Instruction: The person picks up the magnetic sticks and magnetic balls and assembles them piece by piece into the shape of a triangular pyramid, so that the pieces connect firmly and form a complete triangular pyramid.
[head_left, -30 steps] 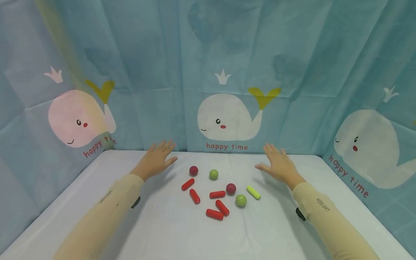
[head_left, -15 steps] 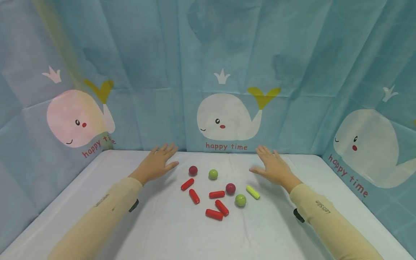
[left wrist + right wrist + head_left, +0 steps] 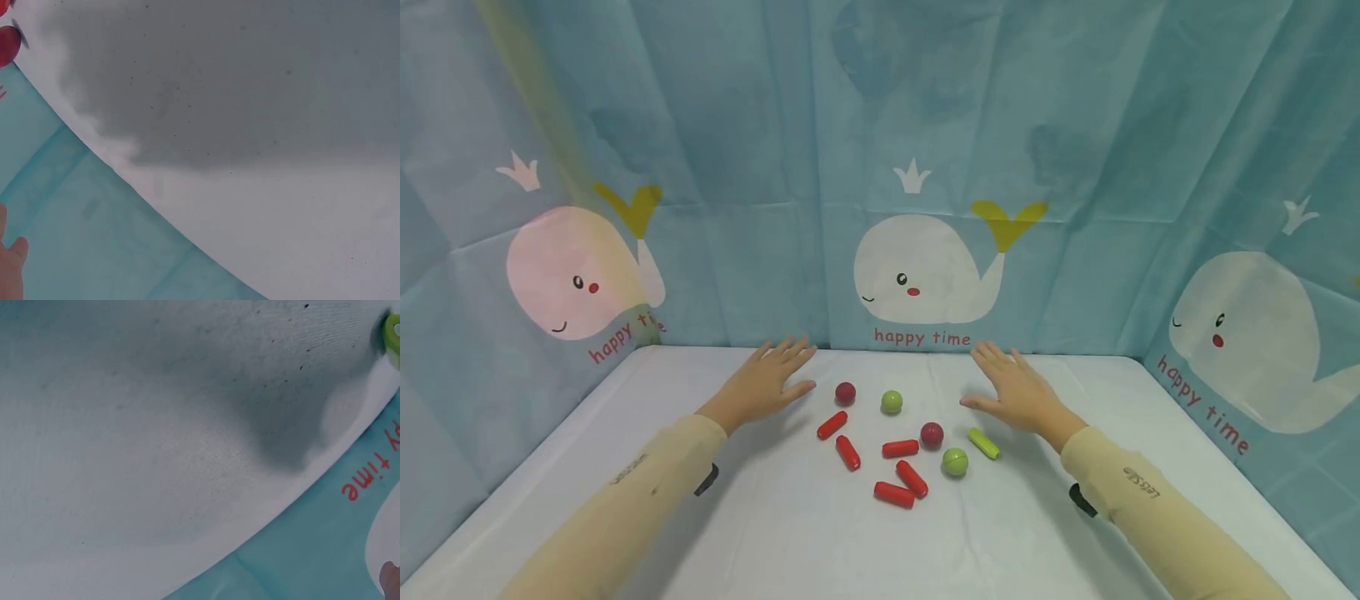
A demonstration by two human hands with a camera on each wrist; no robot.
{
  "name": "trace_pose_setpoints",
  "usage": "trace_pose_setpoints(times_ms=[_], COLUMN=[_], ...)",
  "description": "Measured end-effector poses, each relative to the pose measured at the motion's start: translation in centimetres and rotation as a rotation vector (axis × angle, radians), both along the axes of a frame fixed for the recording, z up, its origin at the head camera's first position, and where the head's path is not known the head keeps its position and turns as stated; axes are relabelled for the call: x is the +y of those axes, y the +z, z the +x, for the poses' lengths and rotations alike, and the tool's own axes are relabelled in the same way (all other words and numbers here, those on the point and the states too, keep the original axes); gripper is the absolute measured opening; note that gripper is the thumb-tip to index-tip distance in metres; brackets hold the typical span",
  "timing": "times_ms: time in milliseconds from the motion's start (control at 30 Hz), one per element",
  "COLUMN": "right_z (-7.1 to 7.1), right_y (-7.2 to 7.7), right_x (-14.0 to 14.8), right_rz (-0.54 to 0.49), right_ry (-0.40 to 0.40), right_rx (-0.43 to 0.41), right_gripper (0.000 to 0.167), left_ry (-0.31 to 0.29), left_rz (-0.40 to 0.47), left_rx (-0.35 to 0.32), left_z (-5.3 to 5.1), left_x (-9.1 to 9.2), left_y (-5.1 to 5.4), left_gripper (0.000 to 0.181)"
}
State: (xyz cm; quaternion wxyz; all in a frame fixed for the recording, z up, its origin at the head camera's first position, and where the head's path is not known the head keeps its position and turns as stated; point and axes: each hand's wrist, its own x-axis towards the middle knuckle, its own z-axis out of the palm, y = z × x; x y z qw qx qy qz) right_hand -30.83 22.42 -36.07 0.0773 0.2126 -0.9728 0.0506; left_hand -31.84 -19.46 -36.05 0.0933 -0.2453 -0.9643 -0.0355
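Observation:
My left hand (image 3: 762, 385) hovers over the far left of the white table with its fingers spread, holding nothing. Nearest to it is a dark red ball (image 3: 846, 393). Also holding nothing, my right hand (image 3: 1021, 392) is held out at the far right, close to a yellow-green stick (image 3: 983, 443). Between the hands lie two green balls, one farther back (image 3: 892, 402) and one nearer (image 3: 955, 462). A second dark red ball (image 3: 932, 435) is beside the nearer one. Several short red sticks (image 3: 847, 452) are scattered around them. Only fingertips show at the wrist views' edges.
The white tabletop (image 3: 805, 533) has rounded far corners. Behind it and along both sides hangs a blue curtain (image 3: 745, 267) printed with whales. Each forearm wears a beige sleeve (image 3: 617, 500), with a dark strap (image 3: 707, 479) under the left wrist.
My right hand has moved left, toward the middle of the table. The left hand has shifted slightly right and down in the view. The balls and sticks lie where they were.

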Motion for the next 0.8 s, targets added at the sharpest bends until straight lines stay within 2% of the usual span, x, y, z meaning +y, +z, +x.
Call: trace_pose_setpoints(times_ms=[200,433,800], right_z=[0.4,1.1,1.4], right_y=[0.0,0.4,0.2], right_x=[-0.7,-2.0,-2.9], right_rz=[-0.016,-0.011,-0.004], right_ry=[0.021,0.046,0.08], right_rx=[0.0,-0.022,-0.017], right_gripper=[0.09,0.089,0.088], left_ry=[-0.005,-0.04,-0.068], left_rz=[0.007,0.008,0.002], left_rx=[0.008,0.013,0.027], left_z=[0.2,0.7,1.1], left_x=[0.3,0.3,0.5], left_y=[-0.2,-0.2,-0.4], left_gripper=[0.068,0.068,0.067])
